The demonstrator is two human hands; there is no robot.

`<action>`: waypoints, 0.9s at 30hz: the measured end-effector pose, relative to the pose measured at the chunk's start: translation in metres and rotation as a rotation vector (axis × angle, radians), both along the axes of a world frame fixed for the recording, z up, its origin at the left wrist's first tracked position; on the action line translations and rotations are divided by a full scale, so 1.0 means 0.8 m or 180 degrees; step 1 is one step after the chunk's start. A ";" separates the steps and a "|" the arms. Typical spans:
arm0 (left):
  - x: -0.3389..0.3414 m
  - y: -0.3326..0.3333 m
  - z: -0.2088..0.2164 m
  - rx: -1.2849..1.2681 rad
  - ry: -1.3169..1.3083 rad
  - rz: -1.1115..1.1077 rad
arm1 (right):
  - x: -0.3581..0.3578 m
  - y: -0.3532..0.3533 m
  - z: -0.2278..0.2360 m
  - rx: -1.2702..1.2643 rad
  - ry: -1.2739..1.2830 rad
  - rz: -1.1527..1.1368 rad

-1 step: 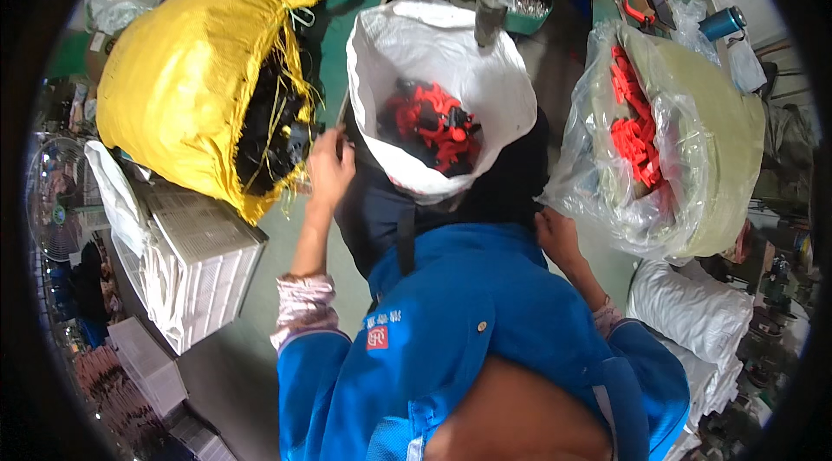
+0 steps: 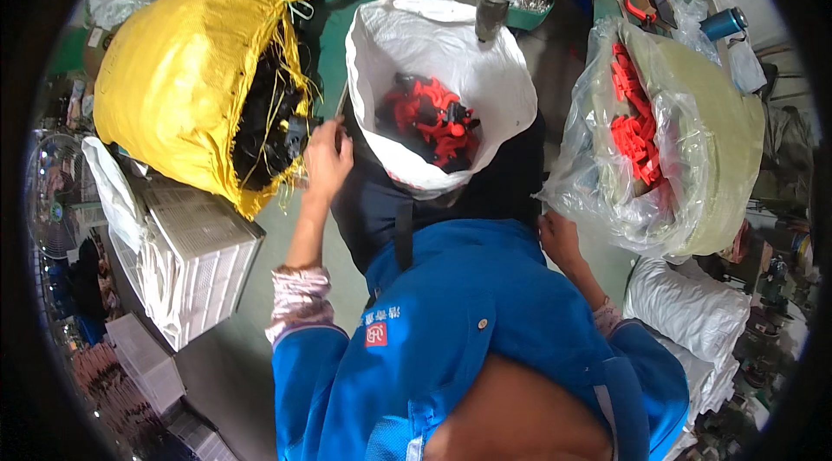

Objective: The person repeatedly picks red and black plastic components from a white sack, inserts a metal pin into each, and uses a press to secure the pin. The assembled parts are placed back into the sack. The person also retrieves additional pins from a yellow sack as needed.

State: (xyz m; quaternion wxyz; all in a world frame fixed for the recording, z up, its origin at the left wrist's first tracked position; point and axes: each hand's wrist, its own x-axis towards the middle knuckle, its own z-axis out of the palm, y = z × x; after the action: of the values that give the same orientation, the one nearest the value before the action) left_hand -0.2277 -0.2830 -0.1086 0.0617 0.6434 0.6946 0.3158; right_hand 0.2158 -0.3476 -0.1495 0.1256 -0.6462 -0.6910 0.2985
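Observation:
My left hand (image 2: pixel 328 158) is beside the mouth of a yellow woven sack (image 2: pixel 173 71), its fingers curled together; what they hold, if anything, is hidden. Black plastic parts (image 2: pixel 264 114) fill the sack's opening, among frayed yellow strands. In front of me a white woven bag (image 2: pixel 485 62) stands open, with red and black plastic parts (image 2: pixel 438 127) at its bottom. Low at my right side, by my thigh, is my right hand (image 2: pixel 560 237), near the edge of a clear plastic liner (image 2: pixel 581 175); its fingers are mostly hidden.
A large pale-green sack (image 2: pixel 719 149) with red parts (image 2: pixel 637 136) showing stands at right. White plastic crates (image 2: pixel 204 244) stand below the yellow sack. A green tub (image 2: pixel 529 6) of small metal pieces sits beyond the white bag. White sacks (image 2: pixel 689 305) lie at lower right.
My left hand and the sacks sit very slightly differently in the picture. The grey-black piece at the yellow sack's mouth now shows farther from my left fingers. My right hand is nearly unchanged.

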 end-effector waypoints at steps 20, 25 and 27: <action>-0.164 0.194 -0.153 -0.0546 0.1208 -0.1041 | -0.347 0.324 -0.337 -0.0889 -0.0358 0.2706; -0.219 0.242 -0.164 -0.0733 0.1190 -0.1097 | -0.378 0.380 -0.340 -0.1389 -0.0712 0.2843; -0.231 0.251 -0.160 -0.0705 0.1124 -0.1072 | -0.384 0.387 -0.332 -0.1513 -0.0764 0.2813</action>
State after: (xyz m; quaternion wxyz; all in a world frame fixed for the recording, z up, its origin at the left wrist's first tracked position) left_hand -0.4128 -0.0820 -0.2368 0.0613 0.7843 0.6081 0.1060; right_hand -0.0918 -0.0377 -0.4151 -0.2430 -0.3330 -0.8207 0.3956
